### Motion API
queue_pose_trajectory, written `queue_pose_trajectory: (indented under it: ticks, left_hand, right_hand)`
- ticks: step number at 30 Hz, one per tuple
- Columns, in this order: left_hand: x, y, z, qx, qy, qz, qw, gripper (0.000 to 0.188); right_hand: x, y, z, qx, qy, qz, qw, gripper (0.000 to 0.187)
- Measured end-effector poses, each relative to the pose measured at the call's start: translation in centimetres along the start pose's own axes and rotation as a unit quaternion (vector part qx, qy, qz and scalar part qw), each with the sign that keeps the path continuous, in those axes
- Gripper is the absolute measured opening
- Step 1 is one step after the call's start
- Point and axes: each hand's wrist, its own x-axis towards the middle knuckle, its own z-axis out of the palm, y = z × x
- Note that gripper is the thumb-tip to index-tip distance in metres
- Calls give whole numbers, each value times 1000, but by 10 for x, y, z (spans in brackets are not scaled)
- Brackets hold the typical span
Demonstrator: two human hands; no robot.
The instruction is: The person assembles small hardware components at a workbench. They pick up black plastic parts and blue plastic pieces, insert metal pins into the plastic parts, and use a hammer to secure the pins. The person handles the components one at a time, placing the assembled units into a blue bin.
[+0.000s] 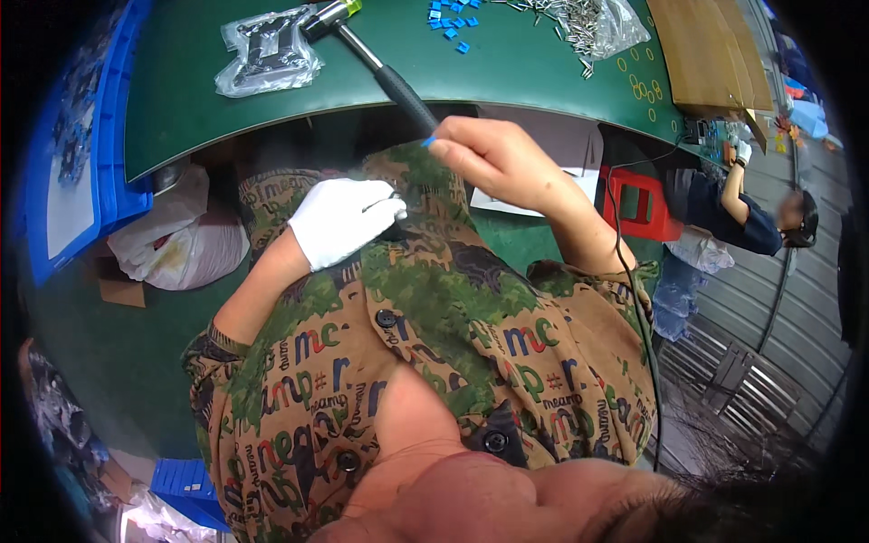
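Note:
My left hand (342, 222), in a white glove, is closed low over my lap around a black part, mostly hidden by the fingers. My bare right hand (507, 163) is closed just past the table's near edge, pinching a small blue plastic piece (428, 141) between thumb and fingertips. A hammer (398, 88) with a black grip lies across the table edge. Its handle end reaches my right fingers; whether they touch it I cannot tell. The yellow-tipped hammer head (332, 16) rests beside a clear bag of black parts (269, 52).
Loose blue plastic pieces (450, 23) and a pile of metal pins (579, 23) lie on the green table (507, 77). Yellow rings (644, 89) are scattered near a cardboard box (706, 54). A blue bin (109, 154) stands left, a red stool (638, 204) right. Another person (751, 213) sits at far right.

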Motion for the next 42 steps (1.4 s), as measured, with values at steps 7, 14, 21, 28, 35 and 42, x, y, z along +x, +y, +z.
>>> queue_pose_trajectory:
  ticks: [7,14,21,28,35,42]
  left_hand:
    - [-1,-1,1,-56,6,-36,998,31]
    - [-5,-7,4,-53,22,4,998,31]
    - [-6,-9,4,-60,15,5,998,31]
    - [-7,-12,4,58,4,64,996,20]
    - [-7,-14,5,31,31,55,997,32]
    - [-9,-10,6,-23,49,29,998,23]
  right_hand:
    - [-3,3,21,-5,-55,-35,998,28]
    - [-1,6,29,1,-73,-43,996,28]
    - [-1,2,30,3,-81,-43,996,28]
    - [-1,-2,32,12,-92,-37,995,28]
    - [1,-2,36,6,-90,-34,995,28]
    - [1,-4,34,14,-94,-21,995,28]
